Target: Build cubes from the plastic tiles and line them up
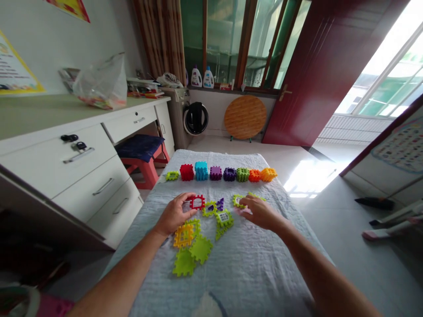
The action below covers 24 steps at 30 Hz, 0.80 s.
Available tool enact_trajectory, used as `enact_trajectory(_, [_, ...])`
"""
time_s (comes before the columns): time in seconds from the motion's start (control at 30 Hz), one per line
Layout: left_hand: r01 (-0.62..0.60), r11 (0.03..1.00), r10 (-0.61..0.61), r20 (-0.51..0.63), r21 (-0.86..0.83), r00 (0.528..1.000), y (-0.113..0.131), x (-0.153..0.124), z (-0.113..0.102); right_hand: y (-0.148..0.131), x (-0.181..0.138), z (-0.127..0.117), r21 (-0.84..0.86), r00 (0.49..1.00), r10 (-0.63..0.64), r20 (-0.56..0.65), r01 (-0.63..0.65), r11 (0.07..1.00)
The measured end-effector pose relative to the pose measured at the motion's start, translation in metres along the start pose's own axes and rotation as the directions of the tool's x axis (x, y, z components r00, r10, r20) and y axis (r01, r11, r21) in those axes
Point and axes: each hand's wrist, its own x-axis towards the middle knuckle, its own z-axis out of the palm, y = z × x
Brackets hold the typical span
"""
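My left hand (176,214) has its thumb and index finger around the left side of a red square frame piece (197,202). Fingers of my right hand (261,212) grip the edge of a light green window piece (237,200); another green piece (256,196) lies partly behind that hand. Between the hands are a yellow-green frame piece (209,209), a purple triangular piece (220,204) and a green piece with a white window (224,217). Nearer me, a yellow-orange frame piece (183,235) overlaps green ones, beside flat green pieces (201,248).
Along the far part of the cloth-covered table (264,273) runs a row of coloured stacks, including red (187,172), turquoise (201,171) and orange-yellow (269,174). A white desk (86,119) and a stool (142,149) stand left. A washing machine (180,116) is behind.
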Motion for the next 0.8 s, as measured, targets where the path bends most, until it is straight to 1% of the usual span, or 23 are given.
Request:
enact_trajectory(0.07, [0.003, 1.0, -0.003, -0.019, 0.011, 1.0, 0.0, -0.001, 0.0, -0.008, -0.001, 0.009, 0.045, 1.0, 0.03, -0.007, -0.03, 0.999])
enact_trajectory(0.1, [0.002, 1.0, -0.001, -0.028, 0.021, 1.0, 0.001, -0.001, -0.001, -0.01, -0.001, 0.014, 0.062, 0.998, 0.05, -0.03, -0.048, 0.997])
enact_trajectory(0.2, [-0.008, 0.998, 0.012, -0.065, 0.061, 0.998, 0.003, 0.0, -0.007, -0.007, 0.001, 0.024, 0.11, 0.985, 0.104, -0.137, -0.089, 0.99])
enact_trajectory(0.3, [-0.016, 0.994, 0.032, -0.146, 0.107, 0.989, 0.005, 0.011, -0.024, 0.002, 0.002, 0.032, 0.154, 0.969, 0.124, -0.214, -0.092, 0.984])
enact_trajectory(0.37, [-0.012, 0.991, 0.037, -0.186, 0.133, 0.982, 0.004, 0.026, -0.04, 0.006, 0.002, 0.036, 0.18, 0.964, 0.131, -0.233, -0.089, 0.98])
enact_trajectory(0.47, [-0.012, 0.986, 0.034, -0.131, 0.164, 0.991, -0.002, 0.06, -0.066, 0.01, 0.003, 0.038, 0.202, 0.96, 0.141, -0.241, -0.092, 0.975])
enact_trajectory(0.57, [-0.008, 0.974, 0.029, -0.089, 0.227, 0.996, -0.015, 0.097, -0.083, 0.011, 0.003, 0.039, 0.221, 0.957, 0.152, -0.249, -0.097, 0.971])
enact_trajectory(0.67, [0.007, 0.972, 0.002, -0.042, 0.233, 0.999, -0.029, 0.124, -0.086, 0.01, 0.003, 0.038, 0.25, 0.956, 0.16, -0.247, -0.096, 0.963])
enact_trajectory(0.8, [0.014, 0.976, -0.017, 0.013, 0.215, 1.0, -0.04, 0.14, -0.079, 0.011, 0.003, 0.036, 0.282, 0.956, 0.159, -0.245, -0.087, 0.956])
